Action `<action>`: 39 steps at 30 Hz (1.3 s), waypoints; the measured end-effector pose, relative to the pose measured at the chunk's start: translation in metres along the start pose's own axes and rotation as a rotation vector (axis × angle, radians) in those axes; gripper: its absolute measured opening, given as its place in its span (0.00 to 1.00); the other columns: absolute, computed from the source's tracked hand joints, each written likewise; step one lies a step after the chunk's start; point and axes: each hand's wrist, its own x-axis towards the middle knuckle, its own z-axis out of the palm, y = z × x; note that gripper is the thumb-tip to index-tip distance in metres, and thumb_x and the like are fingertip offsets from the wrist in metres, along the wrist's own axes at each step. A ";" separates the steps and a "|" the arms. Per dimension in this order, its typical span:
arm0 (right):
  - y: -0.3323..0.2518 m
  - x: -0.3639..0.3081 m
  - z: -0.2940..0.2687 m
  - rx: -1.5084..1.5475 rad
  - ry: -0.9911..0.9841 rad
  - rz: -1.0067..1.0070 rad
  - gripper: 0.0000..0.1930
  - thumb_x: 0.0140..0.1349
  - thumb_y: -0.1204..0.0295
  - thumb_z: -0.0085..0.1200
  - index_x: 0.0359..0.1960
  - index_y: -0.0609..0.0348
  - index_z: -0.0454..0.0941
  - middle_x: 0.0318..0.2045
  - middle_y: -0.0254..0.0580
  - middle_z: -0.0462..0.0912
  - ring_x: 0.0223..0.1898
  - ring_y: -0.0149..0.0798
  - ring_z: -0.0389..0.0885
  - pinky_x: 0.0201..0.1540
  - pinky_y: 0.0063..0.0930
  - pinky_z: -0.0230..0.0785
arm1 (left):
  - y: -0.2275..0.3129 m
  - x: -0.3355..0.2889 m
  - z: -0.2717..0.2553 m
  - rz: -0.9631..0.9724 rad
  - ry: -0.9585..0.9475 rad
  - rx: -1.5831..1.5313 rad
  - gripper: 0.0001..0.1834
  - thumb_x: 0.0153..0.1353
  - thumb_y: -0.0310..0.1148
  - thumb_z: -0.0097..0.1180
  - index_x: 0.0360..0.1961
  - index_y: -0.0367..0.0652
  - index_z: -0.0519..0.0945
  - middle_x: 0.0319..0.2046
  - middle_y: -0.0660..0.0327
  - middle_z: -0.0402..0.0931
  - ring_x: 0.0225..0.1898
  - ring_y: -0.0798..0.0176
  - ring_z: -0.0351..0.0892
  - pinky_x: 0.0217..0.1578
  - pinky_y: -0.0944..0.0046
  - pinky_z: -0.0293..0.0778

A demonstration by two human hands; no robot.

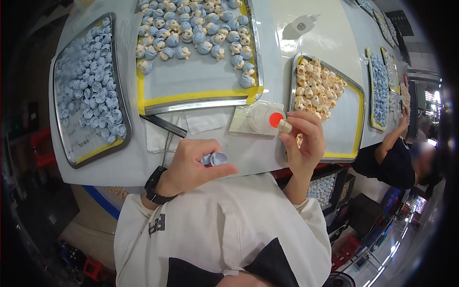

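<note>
My left hand [191, 160] is closed around light-blue cup-shaped doll hair pieces [218, 158], their hollow sides partly showing between thumb and fingers. Between the thumb and fingertips of my right hand [306, 141] is a cream doll head piece [285, 126]. Another cream bit shows by the palm, and I cannot tell whether it is held. Right beside the pinched piece, a bright red disc [276, 119] overlaps the edge of a clear round dish [259, 116]. That dish rests on a beige square pad [239, 125].
A tray [114, 71] of blue hair pieces lies at left. The back tray [191, 101] carries assembled blue-haired heads; the right tray [358, 124] has cream pieces. A white squeeze bottle [306, 23] lies behind. Dark tweezers [165, 125] and white cloths [205, 121] lie nearby. Another person [392, 158] works at right.
</note>
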 end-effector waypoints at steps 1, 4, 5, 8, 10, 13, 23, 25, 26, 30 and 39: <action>0.000 0.000 0.000 -0.002 -0.008 0.014 0.16 0.45 0.78 0.68 0.38 0.62 0.79 0.37 0.43 0.79 0.29 0.29 0.74 0.27 0.19 0.67 | -0.001 0.001 -0.001 0.004 -0.027 -0.019 0.21 0.46 0.42 0.73 0.17 0.40 0.73 0.13 0.64 0.67 0.15 0.70 0.64 0.18 0.70 0.61; -0.010 -0.001 0.000 0.076 -0.016 0.026 0.17 0.44 0.77 0.69 0.38 0.61 0.80 0.37 0.43 0.79 0.30 0.30 0.75 0.27 0.20 0.68 | -0.004 0.002 -0.001 0.083 -0.046 -0.001 0.25 0.42 0.47 0.74 0.15 0.41 0.72 0.11 0.64 0.65 0.14 0.66 0.64 0.17 0.68 0.60; -0.015 -0.001 0.002 0.160 -0.019 0.025 0.17 0.43 0.76 0.69 0.38 0.61 0.80 0.36 0.43 0.79 0.29 0.31 0.76 0.27 0.21 0.68 | -0.005 0.004 -0.001 0.081 -0.045 0.000 0.25 0.42 0.47 0.74 0.15 0.41 0.72 0.11 0.64 0.65 0.14 0.66 0.64 0.17 0.68 0.60; -0.030 0.005 0.009 0.299 -0.312 -0.136 0.19 0.41 0.74 0.70 0.38 0.60 0.81 0.33 0.41 0.79 0.29 0.34 0.77 0.27 0.24 0.69 | -0.007 0.009 -0.001 0.238 -0.072 0.083 0.27 0.38 0.51 0.75 0.14 0.42 0.71 0.10 0.63 0.63 0.13 0.61 0.64 0.16 0.66 0.59; -0.030 0.003 0.016 0.350 -0.358 -0.120 0.19 0.41 0.73 0.70 0.38 0.60 0.81 0.32 0.40 0.79 0.29 0.35 0.77 0.27 0.25 0.69 | -0.005 0.011 -0.002 0.313 -0.108 0.120 0.30 0.35 0.54 0.75 0.13 0.42 0.70 0.10 0.62 0.62 0.13 0.58 0.65 0.16 0.64 0.59; -0.031 0.003 0.018 0.407 -0.429 -0.108 0.20 0.40 0.73 0.70 0.39 0.59 0.81 0.31 0.39 0.79 0.29 0.36 0.77 0.28 0.25 0.69 | -0.005 0.012 -0.001 0.315 -0.141 0.131 0.31 0.35 0.55 0.74 0.12 0.42 0.69 0.09 0.62 0.60 0.12 0.58 0.64 0.16 0.64 0.58; -0.033 0.009 0.020 0.341 -0.639 -0.169 0.19 0.43 0.76 0.67 0.40 0.59 0.82 0.32 0.39 0.78 0.31 0.38 0.78 0.31 0.28 0.71 | -0.005 0.012 0.000 0.237 -0.260 -0.008 0.28 0.39 0.53 0.74 0.14 0.40 0.72 0.10 0.60 0.63 0.13 0.57 0.63 0.16 0.65 0.59; -0.034 0.007 0.021 0.323 -0.636 -0.190 0.19 0.43 0.76 0.67 0.41 0.59 0.81 0.32 0.39 0.78 0.30 0.38 0.77 0.30 0.29 0.71 | -0.009 0.008 0.004 0.136 -0.302 -0.124 0.27 0.41 0.51 0.73 0.15 0.39 0.73 0.11 0.61 0.67 0.13 0.64 0.65 0.17 0.66 0.60; -0.035 0.007 0.022 0.304 -0.632 -0.210 0.20 0.43 0.76 0.66 0.42 0.60 0.81 0.32 0.39 0.78 0.30 0.39 0.77 0.30 0.29 0.70 | -0.010 0.006 0.005 0.135 -0.298 -0.119 0.27 0.41 0.51 0.73 0.15 0.39 0.73 0.11 0.61 0.67 0.13 0.64 0.65 0.17 0.66 0.60; -0.043 0.006 0.032 0.140 -0.581 -0.238 0.23 0.43 0.76 0.67 0.45 0.60 0.80 0.32 0.40 0.77 0.28 0.39 0.75 0.29 0.30 0.69 | -0.008 0.006 0.009 -0.033 -0.194 -0.365 0.25 0.48 0.51 0.69 0.21 0.38 0.77 0.16 0.62 0.73 0.18 0.73 0.66 0.19 0.68 0.63; -0.036 -0.003 0.048 0.010 -0.379 -0.361 0.25 0.43 0.72 0.66 0.44 0.68 0.76 0.32 0.43 0.75 0.26 0.41 0.72 0.26 0.29 0.65 | 0.008 -0.001 -0.001 -0.051 -0.150 -0.275 0.28 0.66 0.54 0.45 0.27 0.36 0.75 0.17 0.60 0.70 0.21 0.70 0.69 0.23 0.67 0.64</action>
